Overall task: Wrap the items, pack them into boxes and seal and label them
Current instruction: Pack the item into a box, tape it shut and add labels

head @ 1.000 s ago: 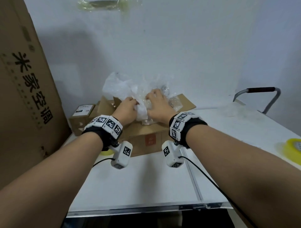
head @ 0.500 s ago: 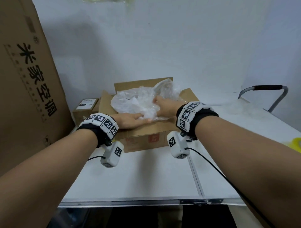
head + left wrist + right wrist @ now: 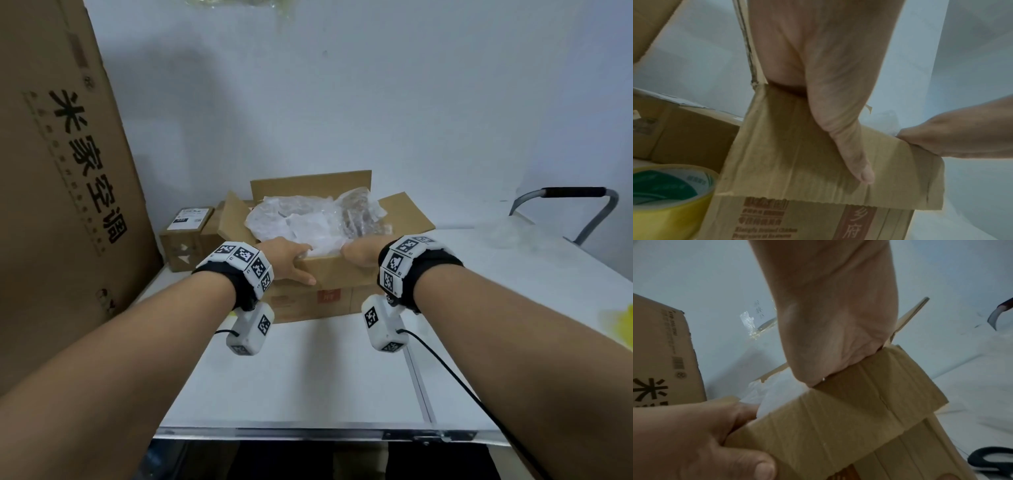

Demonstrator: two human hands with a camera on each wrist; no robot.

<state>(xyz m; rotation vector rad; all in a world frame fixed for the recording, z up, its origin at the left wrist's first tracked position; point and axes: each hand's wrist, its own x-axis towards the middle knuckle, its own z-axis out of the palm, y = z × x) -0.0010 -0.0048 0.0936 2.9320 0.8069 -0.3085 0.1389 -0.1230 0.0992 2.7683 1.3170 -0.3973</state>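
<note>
Now that the plastic-wrapped items (image 3: 318, 219) lie pushed down inside the open box (image 3: 329, 274) on the counter (image 3: 308, 370), the left hand (image 3: 287, 258) and right hand (image 3: 359, 255) have moved to grip its near flap (image 3: 818, 162), so closing seems next.

The head view looks forward and down over both forearms, while each wrist view looks up close along its hand, all sharing the box's near flap (image 3: 329, 269).
</note>
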